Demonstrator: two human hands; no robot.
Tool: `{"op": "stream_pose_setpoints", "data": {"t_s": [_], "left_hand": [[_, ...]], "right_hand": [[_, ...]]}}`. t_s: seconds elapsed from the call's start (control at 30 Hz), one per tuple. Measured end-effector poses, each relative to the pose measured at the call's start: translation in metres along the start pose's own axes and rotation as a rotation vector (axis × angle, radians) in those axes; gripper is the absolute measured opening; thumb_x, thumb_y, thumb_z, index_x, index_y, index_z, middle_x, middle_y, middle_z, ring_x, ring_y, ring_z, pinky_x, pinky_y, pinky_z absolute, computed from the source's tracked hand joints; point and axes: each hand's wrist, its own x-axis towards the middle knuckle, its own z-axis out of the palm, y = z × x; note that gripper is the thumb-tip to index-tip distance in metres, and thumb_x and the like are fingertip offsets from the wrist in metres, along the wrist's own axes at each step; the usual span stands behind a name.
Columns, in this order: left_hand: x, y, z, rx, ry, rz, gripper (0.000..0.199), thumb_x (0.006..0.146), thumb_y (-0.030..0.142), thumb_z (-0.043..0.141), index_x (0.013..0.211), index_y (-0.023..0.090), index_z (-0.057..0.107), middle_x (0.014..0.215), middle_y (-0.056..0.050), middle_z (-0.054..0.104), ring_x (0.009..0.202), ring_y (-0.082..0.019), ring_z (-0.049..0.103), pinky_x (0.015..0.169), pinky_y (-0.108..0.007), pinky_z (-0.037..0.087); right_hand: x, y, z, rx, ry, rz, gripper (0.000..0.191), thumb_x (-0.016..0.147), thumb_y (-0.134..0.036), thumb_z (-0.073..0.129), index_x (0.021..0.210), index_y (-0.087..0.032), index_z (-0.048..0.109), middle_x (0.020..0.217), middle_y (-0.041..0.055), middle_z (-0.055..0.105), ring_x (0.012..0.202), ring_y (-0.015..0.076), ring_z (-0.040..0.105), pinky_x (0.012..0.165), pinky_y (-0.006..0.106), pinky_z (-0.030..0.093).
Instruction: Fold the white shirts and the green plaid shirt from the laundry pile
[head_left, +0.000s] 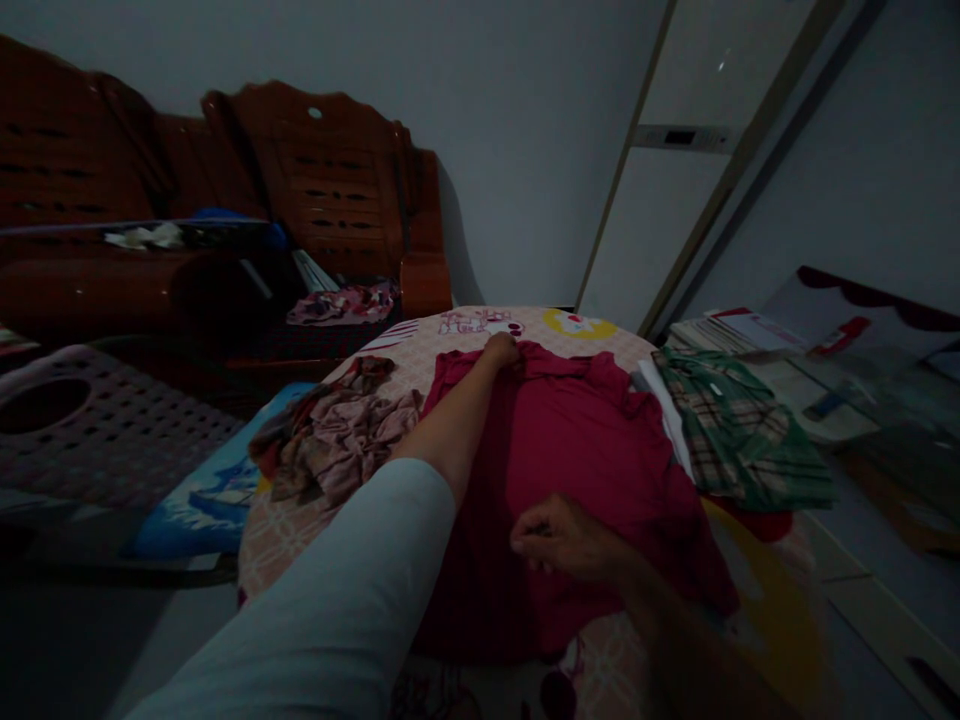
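A dark pink shirt [577, 450] lies spread over a round table with a patterned cloth [420, 335]. My left hand [501, 352] reaches to the shirt's far edge, near the collar, with its fingers curled on the fabric. Over the nearer middle of the shirt is my right hand [559, 535], fingers curled in toward the thumb; whether it touches or pinches the fabric is hard to make out in the dim light.
Left of the shirt sits a crumpled heap of clothes [352, 430]. At the right rest a folded green plaid shirt [739, 425] and white cloth [666, 410]. A wooden bench [322, 180] stands behind on the left, with a blue cushion [210, 490] beside the table.
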Motion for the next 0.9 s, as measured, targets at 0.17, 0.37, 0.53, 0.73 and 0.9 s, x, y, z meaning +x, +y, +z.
{"op": "stream_pose_setpoints", "data": {"t_s": [0.17,0.37,0.53,0.73,0.9], "left_hand": [[0.005,-0.01,-0.009,-0.084,0.185,-0.175,0.034,0.074,0.012,0.067,0.108,0.008,0.07,0.117,-0.018,0.069,0.111,-0.027,0.064,0.091,-0.03,0.048],[-0.001,-0.015,0.007,-0.076,0.186,0.058,0.042,0.082,0.008,0.054,0.123,0.01,0.064,0.127,-0.017,0.065,0.119,-0.026,0.06,0.1,-0.03,0.045],[-0.019,-0.023,-0.01,-0.17,0.19,0.272,0.051,0.075,0.004,0.055,0.124,0.013,0.066,0.127,-0.011,0.066,0.115,-0.022,0.062,0.1,-0.027,0.045],[-0.077,-0.054,-0.05,-0.178,0.197,0.293,0.035,0.072,0.016,0.06,0.103,0.012,0.075,0.098,-0.007,0.075,0.091,-0.021,0.067,0.084,-0.028,0.05],[-0.151,-0.08,-0.064,-0.142,0.139,0.264,0.025,0.072,0.017,0.057,0.09,0.012,0.074,0.069,-0.001,0.069,0.067,-0.015,0.062,0.065,-0.022,0.044]], "right_hand": [[-0.002,0.0,-0.002,-0.007,-0.012,0.004,0.017,0.084,-0.028,0.059,0.077,-0.015,0.068,0.064,-0.0007,0.061,0.054,0.0085,0.053,0.05,0.018,0.039],[-0.003,-0.002,-0.002,-0.018,0.004,-0.004,0.019,0.085,-0.029,0.058,0.078,-0.015,0.069,0.064,-0.0003,0.061,0.056,0.0092,0.054,0.05,0.019,0.038],[-0.003,-0.001,-0.001,-0.036,-0.001,-0.038,0.021,0.086,-0.03,0.057,0.079,-0.014,0.069,0.063,-0.0002,0.061,0.055,0.0095,0.054,0.05,0.019,0.039],[0.0,0.003,-0.002,-0.047,0.006,-0.077,0.022,0.086,-0.032,0.056,0.08,-0.015,0.068,0.063,-0.0006,0.061,0.052,0.0088,0.054,0.048,0.019,0.041],[0.0,-0.001,-0.003,-0.072,0.03,-0.054,0.025,0.084,-0.037,0.057,0.074,-0.015,0.065,0.06,-0.0011,0.06,0.048,0.0079,0.053,0.044,0.017,0.04]]}}
